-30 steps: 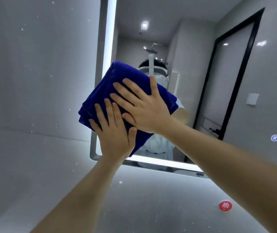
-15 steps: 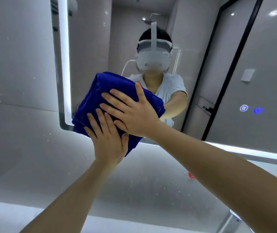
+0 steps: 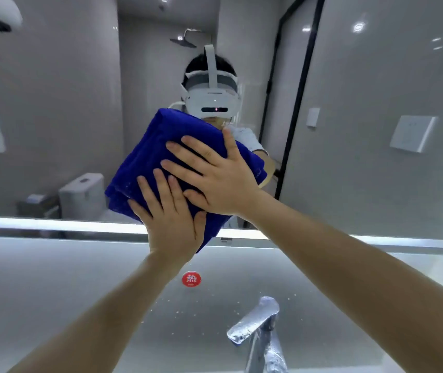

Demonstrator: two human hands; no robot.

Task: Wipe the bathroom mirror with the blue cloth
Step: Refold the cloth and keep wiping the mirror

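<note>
A folded blue cloth (image 3: pixel 158 146) is pressed flat against the bathroom mirror (image 3: pixel 363 103), low and near its middle, overlapping the lit bottom edge. My left hand (image 3: pixel 171 214) presses on the cloth's lower part, fingers spread and pointing up. My right hand (image 3: pixel 215 176) lies flat on the cloth just above and to the right, partly over my left hand's fingers. The mirror reflects a person wearing a white headset behind the cloth.
A lit strip (image 3: pixel 53 224) runs along the mirror's bottom edge. Below it is a grey wall panel with a round red sticker (image 3: pixel 191 279). A chrome tap (image 3: pixel 258 327) rises at the bottom right. The mirror reflects a toilet (image 3: pixel 83 192) and a black-framed door (image 3: pixel 295 103).
Both hands and the cloth have slid right along the mirror's lower part, from the left edge to the middle. The view has dropped, bringing the tap into sight.
</note>
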